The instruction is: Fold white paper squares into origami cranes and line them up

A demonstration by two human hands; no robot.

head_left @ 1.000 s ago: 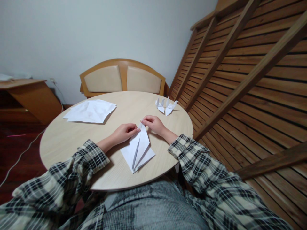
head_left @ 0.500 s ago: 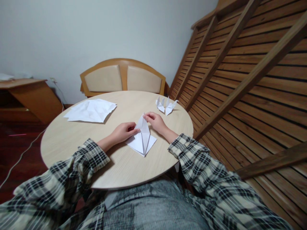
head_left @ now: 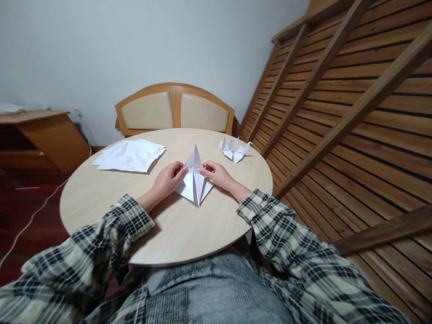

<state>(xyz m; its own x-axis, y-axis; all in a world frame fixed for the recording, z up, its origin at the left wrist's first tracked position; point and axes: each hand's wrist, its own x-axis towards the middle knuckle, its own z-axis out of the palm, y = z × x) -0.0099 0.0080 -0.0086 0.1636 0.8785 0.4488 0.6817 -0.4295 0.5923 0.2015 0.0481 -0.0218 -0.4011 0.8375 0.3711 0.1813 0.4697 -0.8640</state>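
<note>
Between my hands is a partly folded sheet of white origami paper [head_left: 194, 182], with a tall pointed flap standing up at the far side and its folded layers spread towards me. My left hand [head_left: 169, 176] pinches its left edge, thumb on top. On the opposite edge my right hand [head_left: 218, 174] grips the paper between thumb and fingers. The undersides of the paper and some fingertips are hidden.
Two folded paper cranes [head_left: 227, 148] stand at the back right of the round wooden table [head_left: 162, 243]. White paper sheets [head_left: 130, 155] lie at the back left. Behind are a padded chair [head_left: 177, 110] and, to the right, a slatted wooden panel [head_left: 337, 112].
My right hand has come down from the flap's tip to the paper's right edge. My left hand has shifted slightly up and left. The pointed flap now shows taller and the paper sits farther from me.
</note>
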